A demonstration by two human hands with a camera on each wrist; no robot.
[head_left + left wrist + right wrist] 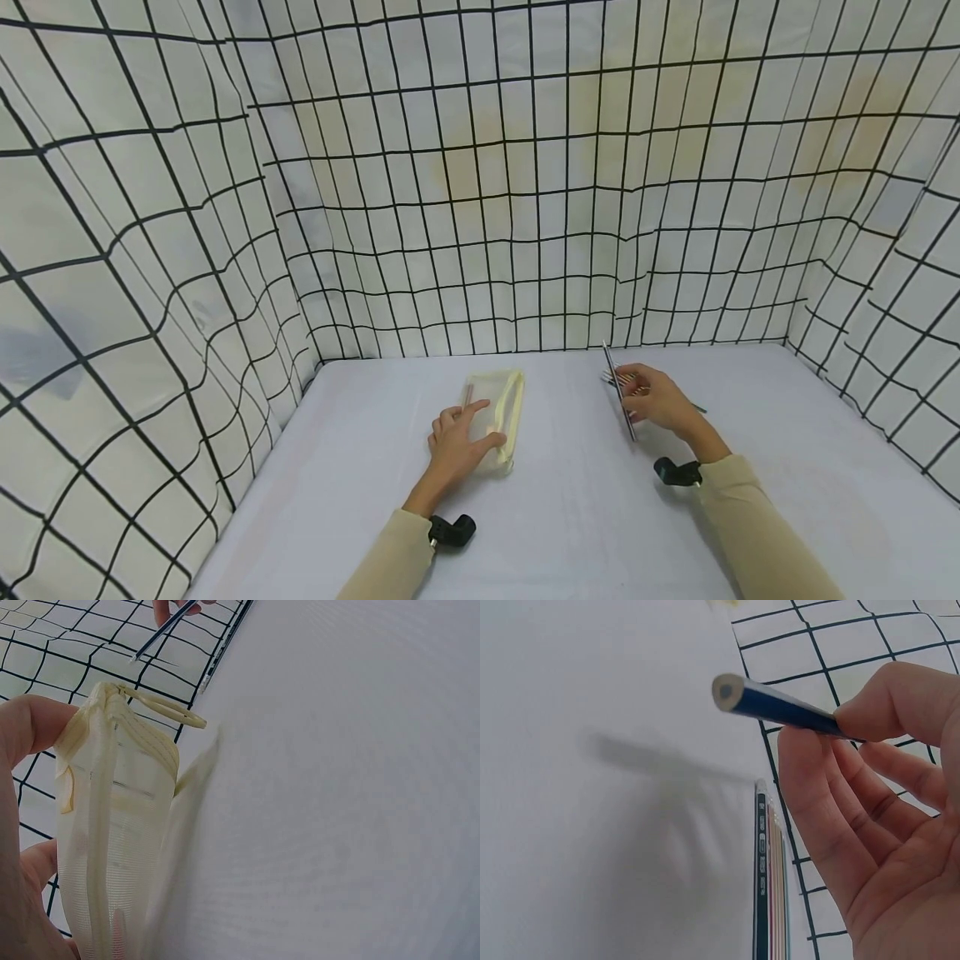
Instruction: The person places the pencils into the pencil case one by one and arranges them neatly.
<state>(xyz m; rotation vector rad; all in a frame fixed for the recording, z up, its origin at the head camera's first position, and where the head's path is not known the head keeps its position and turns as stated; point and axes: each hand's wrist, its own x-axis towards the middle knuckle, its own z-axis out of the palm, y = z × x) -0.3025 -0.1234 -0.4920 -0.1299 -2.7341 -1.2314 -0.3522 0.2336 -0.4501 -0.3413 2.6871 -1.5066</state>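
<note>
A pale yellow mesh zip pouch (497, 385) lies on the white table, left of centre in the head view. My left hand (455, 446) grips it, with fingers and thumb spread across its width. In the left wrist view the zip runs along the pouch (139, 817), and a cord loop (169, 711) sticks out at its end. Something thin and pinkish shows through the mesh. Between thumb and fingertips my right hand (660, 404) pinches a dark blue pencil (780, 705), held tilted above the table with its flat unsharpened end towards the right wrist camera.
Several more pencils (762, 877) lie side by side on the table under my right hand, partly hidden by it in the head view. White walls with a black grid (510, 217) enclose the table (555, 517) at the back and sides.
</note>
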